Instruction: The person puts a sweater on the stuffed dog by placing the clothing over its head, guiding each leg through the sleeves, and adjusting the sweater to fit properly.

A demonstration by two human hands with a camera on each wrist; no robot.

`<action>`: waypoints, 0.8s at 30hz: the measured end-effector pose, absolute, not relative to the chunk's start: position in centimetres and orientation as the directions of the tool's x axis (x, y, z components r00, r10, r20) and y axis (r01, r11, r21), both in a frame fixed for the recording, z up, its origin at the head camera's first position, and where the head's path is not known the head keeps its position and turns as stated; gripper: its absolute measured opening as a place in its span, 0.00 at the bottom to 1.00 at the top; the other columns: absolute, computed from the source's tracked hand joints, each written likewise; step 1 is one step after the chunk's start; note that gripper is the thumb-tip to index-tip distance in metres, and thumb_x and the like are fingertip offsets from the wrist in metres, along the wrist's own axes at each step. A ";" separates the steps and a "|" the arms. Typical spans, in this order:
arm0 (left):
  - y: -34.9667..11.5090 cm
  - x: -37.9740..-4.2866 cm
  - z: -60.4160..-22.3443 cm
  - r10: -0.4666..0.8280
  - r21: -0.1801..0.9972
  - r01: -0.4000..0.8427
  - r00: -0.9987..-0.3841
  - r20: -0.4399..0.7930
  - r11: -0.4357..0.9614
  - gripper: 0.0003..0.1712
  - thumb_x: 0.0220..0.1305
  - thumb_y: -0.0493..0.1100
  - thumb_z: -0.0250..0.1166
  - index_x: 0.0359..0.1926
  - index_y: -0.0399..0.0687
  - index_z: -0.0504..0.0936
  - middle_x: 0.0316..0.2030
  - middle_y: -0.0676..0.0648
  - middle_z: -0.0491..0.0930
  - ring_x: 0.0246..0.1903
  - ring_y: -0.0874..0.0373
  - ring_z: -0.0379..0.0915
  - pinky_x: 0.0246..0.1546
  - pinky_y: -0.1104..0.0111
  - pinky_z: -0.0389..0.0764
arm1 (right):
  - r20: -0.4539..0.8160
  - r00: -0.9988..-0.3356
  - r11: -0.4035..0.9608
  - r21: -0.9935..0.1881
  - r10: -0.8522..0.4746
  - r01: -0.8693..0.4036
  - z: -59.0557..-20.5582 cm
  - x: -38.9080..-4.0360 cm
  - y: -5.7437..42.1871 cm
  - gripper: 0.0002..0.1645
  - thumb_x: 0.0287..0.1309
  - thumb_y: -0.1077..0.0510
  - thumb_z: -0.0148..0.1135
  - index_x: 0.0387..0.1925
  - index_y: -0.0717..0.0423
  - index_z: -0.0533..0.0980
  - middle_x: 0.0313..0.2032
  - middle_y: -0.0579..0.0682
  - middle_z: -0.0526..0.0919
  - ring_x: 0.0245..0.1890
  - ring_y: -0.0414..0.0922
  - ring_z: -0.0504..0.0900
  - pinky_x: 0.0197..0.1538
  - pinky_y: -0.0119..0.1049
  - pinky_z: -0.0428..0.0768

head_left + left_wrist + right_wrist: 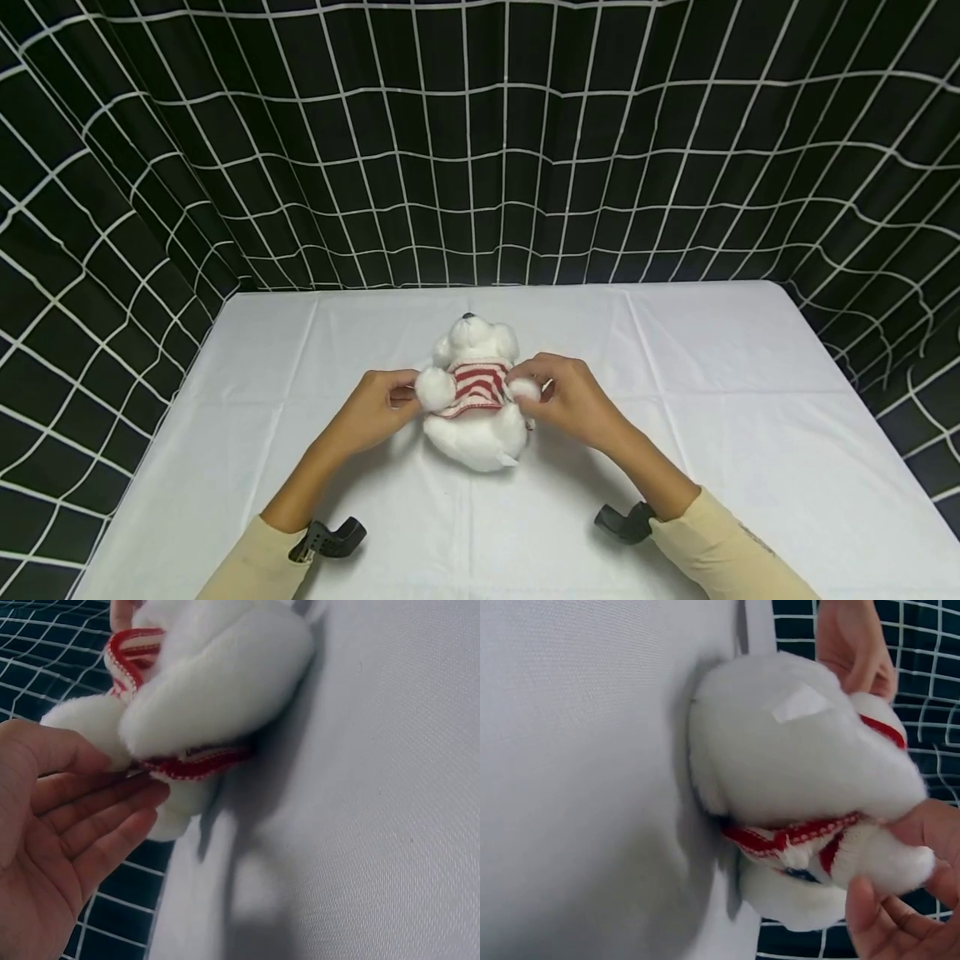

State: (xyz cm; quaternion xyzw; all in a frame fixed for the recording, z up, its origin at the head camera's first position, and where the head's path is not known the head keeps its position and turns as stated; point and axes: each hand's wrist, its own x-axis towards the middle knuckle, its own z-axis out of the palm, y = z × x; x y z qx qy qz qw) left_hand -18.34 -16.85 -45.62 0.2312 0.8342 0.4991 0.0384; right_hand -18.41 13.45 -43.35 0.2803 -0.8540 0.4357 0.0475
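Observation:
A white stuffed bear lies on its back on the table, its black nose pointing to the far side. It wears a red-and-white striped sweater. At the bear's left-side arm, my left hand pinches the round paw between thumb and fingers; the left wrist view shows the thumb over the arm. My right hand pinches the other arm near the sweater's cuff. A pale tag shows on the bear's underside in the right wrist view.
A white cloth with fold creases covers the table. Black curtains with a white grid stand behind it and along both sides. Dark straps with mounts sit at both wrists, over beige sleeves.

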 end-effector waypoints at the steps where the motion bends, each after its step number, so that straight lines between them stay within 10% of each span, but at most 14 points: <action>1: -16.8 -18.3 -45.6 0.425 0.849 0.349 -0.889 0.167 0.396 0.14 0.65 0.31 0.64 0.51 0.33 0.85 0.48 0.38 0.86 0.46 0.48 0.86 0.48 0.67 0.84 | 0.324 -0.843 0.471 -0.716 -0.430 -0.516 -43.4 -18.4 13.4 0.15 0.49 0.70 0.71 0.40 0.56 0.86 0.36 0.47 0.87 0.33 0.41 0.80 0.34 0.39 0.85; 19: -15.9 -18.1 -45.9 0.406 0.866 0.314 -0.902 0.145 0.390 0.14 0.63 0.32 0.66 0.50 0.35 0.85 0.46 0.39 0.86 0.45 0.49 0.86 0.47 0.68 0.84 | 0.267 -0.917 0.615 -0.682 -0.297 -0.397 -45.2 -17.8 12.8 0.16 0.52 0.57 0.78 0.32 0.54 0.75 0.13 0.38 0.68 0.17 0.34 0.62 0.22 0.29 0.62; 24: -16.1 -18.1 -45.8 0.417 0.920 0.199 -0.908 0.043 0.337 0.22 0.65 0.38 0.69 0.57 0.32 0.81 0.49 0.36 0.85 0.47 0.47 0.85 0.48 0.67 0.84 | 0.201 -0.932 0.573 -0.743 -0.301 -0.346 -45.2 -18.0 13.5 0.14 0.56 0.54 0.76 0.36 0.51 0.77 0.22 0.42 0.79 0.24 0.37 0.75 0.29 0.33 0.72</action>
